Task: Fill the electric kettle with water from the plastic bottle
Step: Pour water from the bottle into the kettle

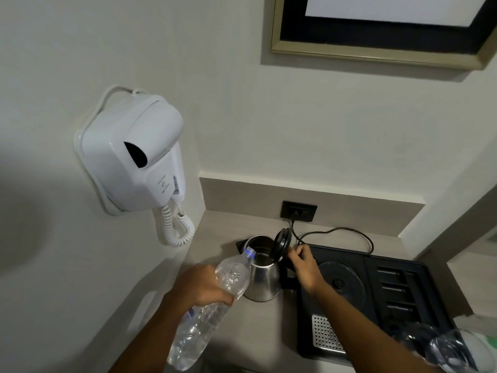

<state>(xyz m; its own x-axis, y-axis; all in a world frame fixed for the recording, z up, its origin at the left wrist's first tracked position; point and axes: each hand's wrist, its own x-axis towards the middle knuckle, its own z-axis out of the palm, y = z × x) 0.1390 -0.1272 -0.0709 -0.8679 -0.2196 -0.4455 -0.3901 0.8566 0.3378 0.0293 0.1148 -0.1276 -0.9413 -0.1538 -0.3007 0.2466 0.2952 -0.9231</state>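
Note:
A steel electric kettle [262,275] stands on the grey counter, left of its black tray, with its black lid [282,244] flipped up. My left hand [200,286] grips a clear plastic bottle [204,316] around its middle. The bottle is tilted, and its blue-ringed mouth [248,253] rests over the kettle's open rim. Water fills the bottle's lower part. My right hand [305,265] is closed on the kettle's black handle just below the raised lid.
A black tray [411,292] holds the kettle's round base [341,282], a metal grille [325,333] and slots. A cord runs to a wall socket [298,211]. A white hair dryer [134,154] hangs on the left wall. Upturned glasses [451,351] stand at the bottom right.

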